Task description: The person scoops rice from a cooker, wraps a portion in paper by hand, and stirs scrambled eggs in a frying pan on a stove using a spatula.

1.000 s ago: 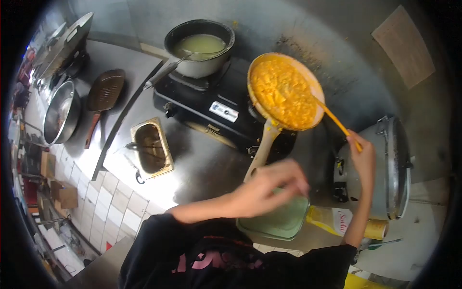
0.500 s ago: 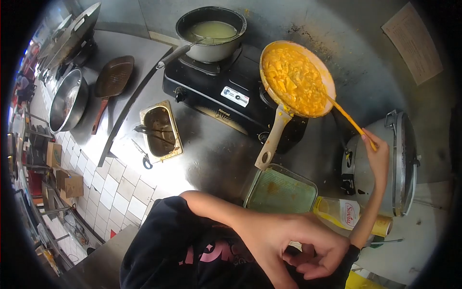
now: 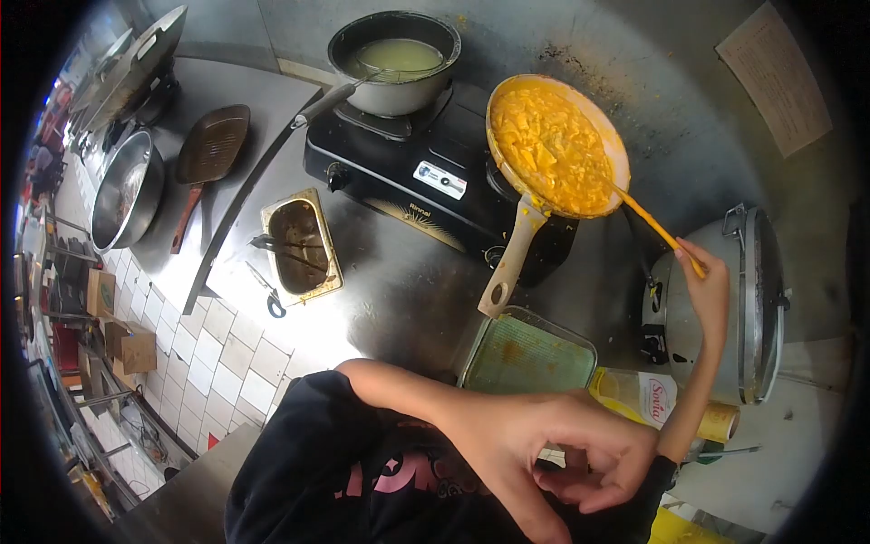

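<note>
My right hand [image 3: 707,281] is closed around the end of a long orange stick-like utensil [image 3: 651,219]. The utensil's far end is sunk in the chunky orange-yellow food [image 3: 553,136], so its head is hidden. That food fills much of a pale frying pan [image 3: 619,150] on the right burner, its handle [image 3: 515,258] pointing towards me. My left hand [image 3: 553,444] hovers close to the camera in front of my dark shirt, touching nothing I can see. Its fingers curl loosely, with the thumb apart. Beyond it lies a greenish rectangular glass dish [image 3: 530,354].
A black gas stove [image 3: 385,172] also carries a pot of pale liquid [image 3: 394,95] with a wire strainer. Left of it are a metal container [image 3: 304,245] with utensils, scissors [image 3: 272,299], a brown grill pan [image 3: 213,145] and a steel bowl [image 3: 130,190]. A large metal cooker [image 3: 711,308] stands right.
The whole view has shifted very slightly. My left hand's curled fingers have moved a little, widening the gap to the thumb. My right hand still grips the utensil in nearly the same place.
</note>
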